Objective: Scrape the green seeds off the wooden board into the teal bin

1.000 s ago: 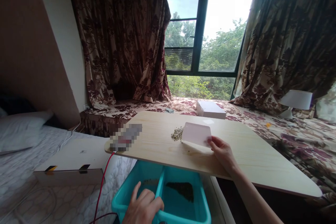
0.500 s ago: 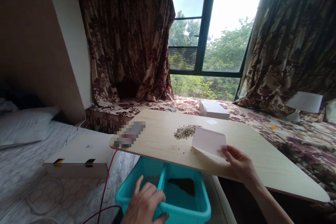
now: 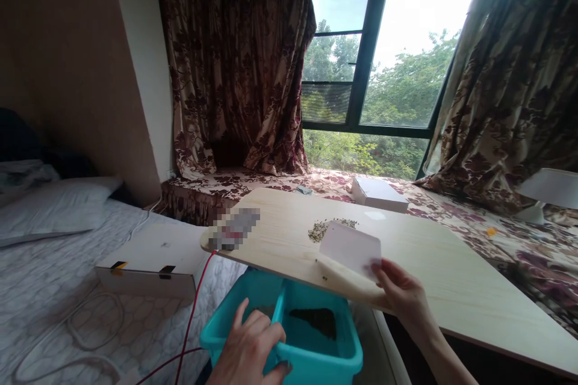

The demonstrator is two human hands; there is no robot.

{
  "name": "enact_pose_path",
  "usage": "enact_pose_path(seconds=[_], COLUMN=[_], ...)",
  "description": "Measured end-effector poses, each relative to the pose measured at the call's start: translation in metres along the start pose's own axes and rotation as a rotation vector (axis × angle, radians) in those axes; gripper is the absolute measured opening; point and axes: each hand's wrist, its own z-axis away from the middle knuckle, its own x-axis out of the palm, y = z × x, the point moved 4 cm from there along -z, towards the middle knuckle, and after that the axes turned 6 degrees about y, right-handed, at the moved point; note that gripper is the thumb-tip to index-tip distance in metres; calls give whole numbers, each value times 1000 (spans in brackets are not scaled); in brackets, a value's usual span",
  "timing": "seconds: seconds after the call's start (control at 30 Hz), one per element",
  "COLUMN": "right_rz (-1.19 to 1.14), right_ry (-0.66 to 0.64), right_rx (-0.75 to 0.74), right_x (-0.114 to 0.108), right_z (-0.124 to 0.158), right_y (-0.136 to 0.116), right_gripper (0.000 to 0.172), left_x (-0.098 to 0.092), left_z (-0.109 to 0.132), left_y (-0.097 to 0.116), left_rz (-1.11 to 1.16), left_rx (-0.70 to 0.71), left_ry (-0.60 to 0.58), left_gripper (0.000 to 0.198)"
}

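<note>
My right hand (image 3: 400, 289) pinches the corner of a white rectangular card (image 3: 351, 246). The card is tilted over the wooden board (image 3: 280, 216), in front of a pile of small greenish-brown grains (image 3: 318, 230), and hides part of it. A few stray grains lie nearer the board's front edge. Below that edge stands a turquoise two-compartment bin (image 3: 332, 367). At its near rim, my left hand (image 3: 253, 343) grips the bin by the divider, index finger raised. Dark grains (image 3: 316, 319) lie in the right compartment; the left one is partly hidden by my hand.
A blurred-out device (image 3: 237, 228) with a red cable (image 3: 195, 298) lies on the board's left end. A white box (image 3: 153, 258) sits on the bed at left. Another white box (image 3: 379, 192) and a lamp (image 3: 551, 189) stand by the window.
My right hand has drawn the card left and toward the board's front edge. My left hand stays on the bin. The camera view has turned slightly left.
</note>
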Motion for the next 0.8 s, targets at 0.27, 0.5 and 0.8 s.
enact_pose_path(seconds=[0.27, 0.5, 0.8], right_rz=[-44, -57, 16], right_ry=[-164, 28, 113], right_rx=[25, 102, 36], right_x=[8, -28, -11], right_z=[17, -3, -41], right_y=[1, -2, 4], right_gripper=[41, 33, 37], left_x=[1, 2, 52], left_z=[2, 3, 5], left_y=[-3, 4, 17], left_rz=[30, 5, -74], left_rx=[16, 61, 261], left_ry=[22, 0, 190], left_gripper=[17, 14, 14])
